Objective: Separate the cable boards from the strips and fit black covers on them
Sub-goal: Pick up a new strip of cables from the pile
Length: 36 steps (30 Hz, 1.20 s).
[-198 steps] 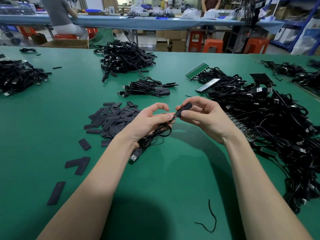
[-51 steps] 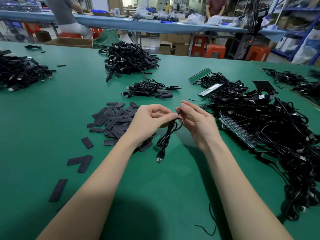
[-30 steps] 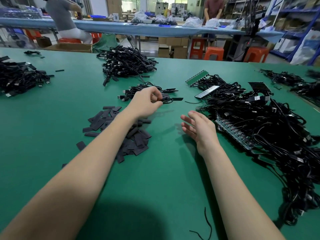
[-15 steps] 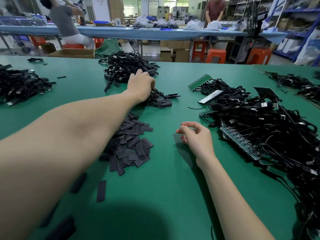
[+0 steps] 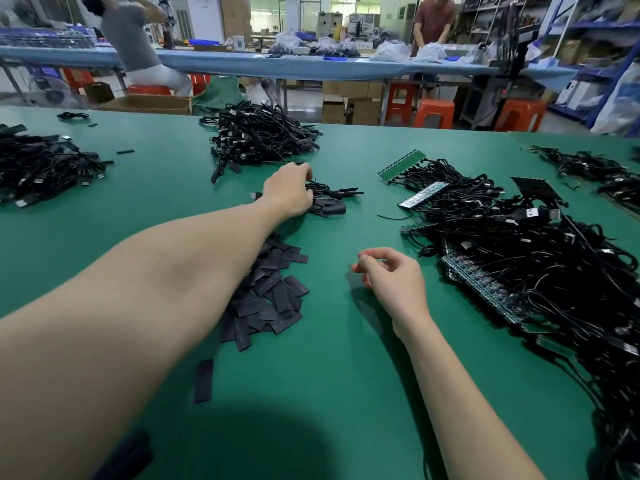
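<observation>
On green table (image 5: 346,393), left hand (image 5: 289,190) rests on small cable bundle (image 5: 329,202), grip unclear; right hand (image 5: 394,282) idle, loosely curled.

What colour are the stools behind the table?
Orange stools, clearest in the head view.

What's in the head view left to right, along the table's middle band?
Far-left cable pile → loose black covers → right hand → green board strip within the big cable tangle.
</observation>
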### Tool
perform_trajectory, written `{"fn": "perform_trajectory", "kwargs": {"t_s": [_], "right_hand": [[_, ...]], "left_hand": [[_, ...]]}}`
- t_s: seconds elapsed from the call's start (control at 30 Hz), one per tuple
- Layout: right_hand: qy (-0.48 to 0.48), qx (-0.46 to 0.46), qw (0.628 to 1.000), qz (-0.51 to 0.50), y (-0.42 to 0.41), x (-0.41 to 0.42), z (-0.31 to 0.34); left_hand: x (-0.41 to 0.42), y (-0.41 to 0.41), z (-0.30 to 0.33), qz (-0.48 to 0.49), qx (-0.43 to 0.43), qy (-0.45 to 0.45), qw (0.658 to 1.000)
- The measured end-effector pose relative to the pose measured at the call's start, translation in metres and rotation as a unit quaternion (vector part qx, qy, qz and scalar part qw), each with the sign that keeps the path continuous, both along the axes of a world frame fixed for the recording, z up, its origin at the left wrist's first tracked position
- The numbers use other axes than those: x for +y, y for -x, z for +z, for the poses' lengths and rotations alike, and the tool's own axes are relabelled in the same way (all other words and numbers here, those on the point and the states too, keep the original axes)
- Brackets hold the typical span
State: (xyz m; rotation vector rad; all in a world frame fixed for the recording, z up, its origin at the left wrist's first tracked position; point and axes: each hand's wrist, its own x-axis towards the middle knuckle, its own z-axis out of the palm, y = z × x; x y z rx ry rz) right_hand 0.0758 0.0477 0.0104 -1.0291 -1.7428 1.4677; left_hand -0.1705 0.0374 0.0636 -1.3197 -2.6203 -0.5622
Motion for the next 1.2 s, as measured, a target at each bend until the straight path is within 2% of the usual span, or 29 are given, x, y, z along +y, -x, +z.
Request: {"fn": "perform_trajectory", "kwargs": {"t_s": [0.07, 0.17, 0.27, 0.4, 0.5, 0.53, 0.73, 0.93, 1.03, 1.1, 1.2], "right_hand": [[0.001, 0.0, 1.0, 0.005, -0.001, 0.0, 0.0], [0.021, 0.01, 1.0, 0.018, -0.003, 0.001, 0.002], [0.05, 0.036, 0.998, 0.03, -0.007, 0.003, 0.009], [0.04, 0.053, 0.997, 0.047, -0.016, 0.01, 0.021], [-0.006, 0.023, 0.998, 0.05, -0.03, 0.021, 0.027], [-0.015, 0.006, 0.998, 0.057, -0.036, 0.025, 0.028], [-0.046, -0.103, 0.986, 0.124, -0.071, 0.046, 0.035], [-0.09, -0.145, 0.981, 0.096, -0.091, 0.058, 0.049], [-0.141, -0.14, 0.979, 0.04, -0.102, 0.062, 0.06], [-0.222, -0.158, 0.961, -0.04, -0.106, 0.066, 0.07], [-0.304, -0.131, 0.928, -0.17, -0.108, 0.069, 0.088]], "left_hand": [[-0.003, -0.004, -0.002, -0.002, 0.009, -0.002, 1.0], [-0.009, -0.021, -0.008, 0.003, -0.011, -0.071, 0.997], [-0.012, -0.056, -0.017, -0.006, -0.092, -0.163, 0.982], [-0.01, -0.122, -0.029, -0.009, -0.281, -0.317, 0.906], [-0.01, -0.17, -0.046, -0.009, -0.385, -0.376, 0.843], [-0.012, -0.181, -0.051, -0.018, -0.395, -0.377, 0.837], [-0.021, -0.188, -0.055, -0.047, -0.353, -0.319, 0.878], [-0.021, -0.189, -0.061, -0.077, -0.349, -0.29, 0.888], [-0.019, -0.189, -0.063, -0.087, -0.338, -0.287, 0.892], [-0.017, -0.19, -0.066, -0.091, -0.329, -0.287, 0.895], [-0.014, -0.191, -0.067, -0.095, -0.312, -0.273, 0.905]]}}
